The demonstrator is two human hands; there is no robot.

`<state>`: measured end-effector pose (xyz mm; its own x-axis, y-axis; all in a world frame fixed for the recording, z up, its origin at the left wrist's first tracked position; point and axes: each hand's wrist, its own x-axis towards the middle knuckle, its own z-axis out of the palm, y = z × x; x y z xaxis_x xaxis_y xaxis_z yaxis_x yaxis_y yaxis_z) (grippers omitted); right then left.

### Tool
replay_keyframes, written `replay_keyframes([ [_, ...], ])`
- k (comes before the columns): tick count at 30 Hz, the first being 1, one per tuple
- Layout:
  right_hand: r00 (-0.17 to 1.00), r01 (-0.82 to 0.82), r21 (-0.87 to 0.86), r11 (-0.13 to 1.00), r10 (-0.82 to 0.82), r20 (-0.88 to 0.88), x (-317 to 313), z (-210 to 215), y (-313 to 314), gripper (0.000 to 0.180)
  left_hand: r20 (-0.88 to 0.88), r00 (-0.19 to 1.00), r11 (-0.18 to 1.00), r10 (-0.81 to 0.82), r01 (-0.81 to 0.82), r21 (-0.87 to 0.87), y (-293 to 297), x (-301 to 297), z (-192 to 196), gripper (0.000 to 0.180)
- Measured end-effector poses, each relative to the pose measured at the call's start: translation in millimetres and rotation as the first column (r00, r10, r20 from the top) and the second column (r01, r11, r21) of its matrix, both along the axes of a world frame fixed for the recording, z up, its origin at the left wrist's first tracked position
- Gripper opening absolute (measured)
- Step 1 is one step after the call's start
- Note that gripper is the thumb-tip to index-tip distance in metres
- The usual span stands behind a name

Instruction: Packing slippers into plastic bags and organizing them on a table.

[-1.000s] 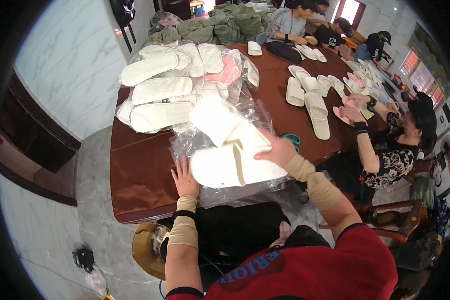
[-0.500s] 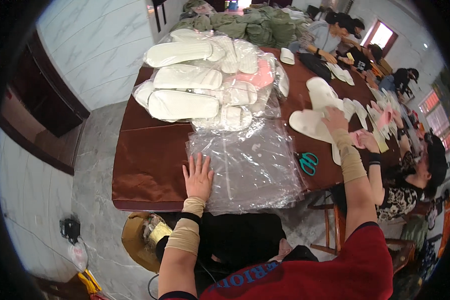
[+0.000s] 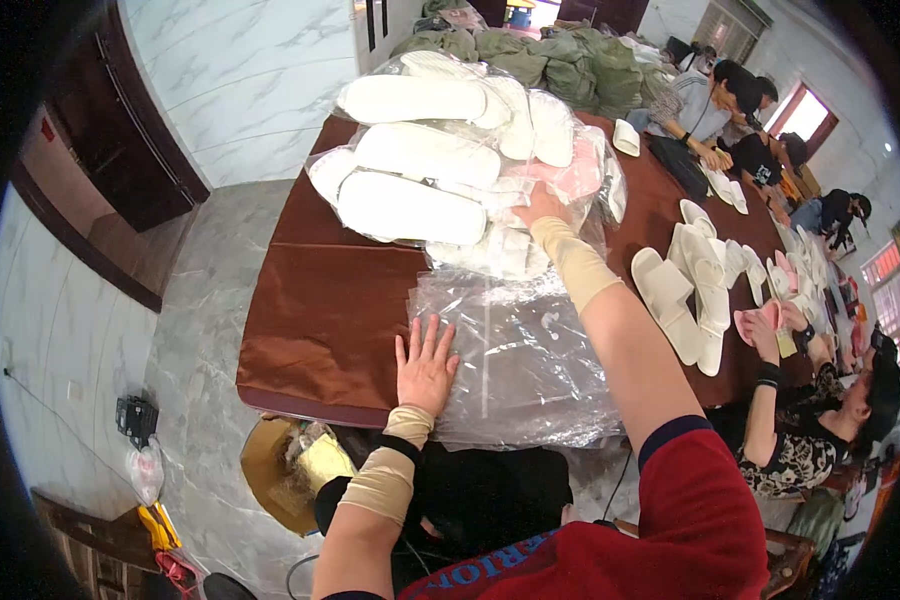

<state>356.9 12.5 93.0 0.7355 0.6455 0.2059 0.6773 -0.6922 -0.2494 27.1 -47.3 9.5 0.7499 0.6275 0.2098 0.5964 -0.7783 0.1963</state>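
My left hand (image 3: 425, 365) lies flat, fingers spread, on a stack of clear plastic bags (image 3: 525, 370) at the near edge of the brown table (image 3: 315, 310). My right hand (image 3: 542, 205) reaches forward over the bags into a heap of white slippers wrapped in clear plastic (image 3: 440, 165). It touches a pink-tinted packet there. Its fingertips are buried in the plastic, so its grip is hidden. Both wrists wear beige bands.
Loose white slippers (image 3: 685, 290) and pink ones (image 3: 760, 322) lie on the table to the right, where a seated person (image 3: 830, 410) handles them. More people (image 3: 715, 95) work at the far end. Green sacks (image 3: 530, 45) are piled behind. A cardboard box (image 3: 275, 470) sits under the table.
My right hand set a white slipper pair down on the right, then swung left and forward into the wrapped heap. My left hand stayed flat on the plastic bags.
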Motion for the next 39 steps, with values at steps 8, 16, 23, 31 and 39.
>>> replay_keyframes([
  [8, 0.981, -0.190, 0.202, 0.961, 0.179, 0.070, 53, 71, -40, 0.013, 0.047, 0.999, 1.000, -0.007, 0.007, 0.003, 1, -4, -4, 0.052],
  [16, 0.910, -0.289, 0.236, 0.928, 0.190, 0.368, 69, 218, -134, 0.016, 0.098, 0.995, 1.000, 0.009, -0.012, 0.025, 0, -5, -10, 0.051],
  [23, 0.721, -0.686, 0.236, 0.688, 0.687, 0.092, 19, 308, -177, 0.017, 0.116, 0.993, 0.999, 0.013, -0.018, 0.042, 2, -5, -15, 0.051],
  [31, 0.261, -0.964, -0.058, 0.258, 0.965, -0.039, -114, 128, -190, 0.018, 0.060, 0.998, 1.000, -0.008, 0.008, 0.006, -1, -11, -17, 0.050],
  [39, 0.765, -0.143, 0.237, 0.961, 0.259, -0.589, -9, 8, -247, 0.009, 0.102, 0.995, 1.000, -0.016, 0.014, 0.026, 5, -4, -15, 0.036],
])
